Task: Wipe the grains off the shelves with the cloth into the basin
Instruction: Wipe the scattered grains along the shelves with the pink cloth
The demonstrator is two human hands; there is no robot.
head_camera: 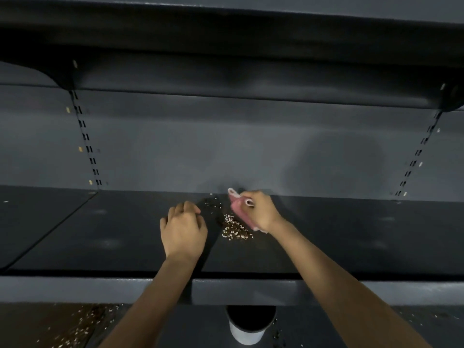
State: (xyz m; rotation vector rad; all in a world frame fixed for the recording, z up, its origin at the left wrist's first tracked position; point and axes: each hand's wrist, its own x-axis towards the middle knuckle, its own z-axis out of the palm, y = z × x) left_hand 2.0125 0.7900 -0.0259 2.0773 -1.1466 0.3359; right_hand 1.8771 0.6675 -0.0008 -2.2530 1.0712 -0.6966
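Nearest me, below the dark grey metal shelf [326, 247], stands a white round basin with a dark inside [247, 327], under the shelf's front lip. On the shelf, behind the basin, lies a loose heap of pale and brown grains [234, 228], with a thinner scatter [213, 203] toward the back wall. My right hand [259, 210] sits just right of the heap, fingers curled round a bunched pink cloth [237, 204], a firm grip. I judge the cloth soft and limp, best held wadded so a broad edge drags flat. The grains look light and likely to roll or skip, so slow strokes suit. My left hand [184, 229] lies left of the heap, knuckles up, fingers loosely curled, holding nothing. Both forearms reach in over the lip.
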